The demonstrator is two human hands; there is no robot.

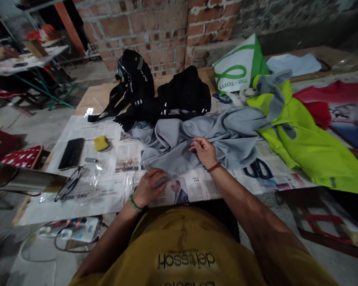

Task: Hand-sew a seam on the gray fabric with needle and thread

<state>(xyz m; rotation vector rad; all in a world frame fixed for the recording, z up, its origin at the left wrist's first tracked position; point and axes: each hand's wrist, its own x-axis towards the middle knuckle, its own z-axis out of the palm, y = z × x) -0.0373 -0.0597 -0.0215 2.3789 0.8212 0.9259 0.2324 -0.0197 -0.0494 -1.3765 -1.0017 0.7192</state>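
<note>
A crumpled grey cloth garment [185, 135] lies across the newspaper in front of me. My left hand [151, 186] is closed on its near edge, with a fold of the fabric between thumb and fingers. Just above the cloth, my right hand [205, 151] has thumb and fingertips pinched together; anything between them is too small to make out. Dark blue scissor handles [258, 169] show to the right, partly under the cloth. A yellow-green garment [310, 139] with grey parts touches the grey cloth's right end.
Newspaper under clear plastic [104, 198] covers the table. On its left lie a phone [71, 153], a yellow sponge [101, 143] and eyeglasses [68, 184]. Black bags [137, 79] and a green-white bag [235, 73] stand behind; a power strip [77, 230] is below.
</note>
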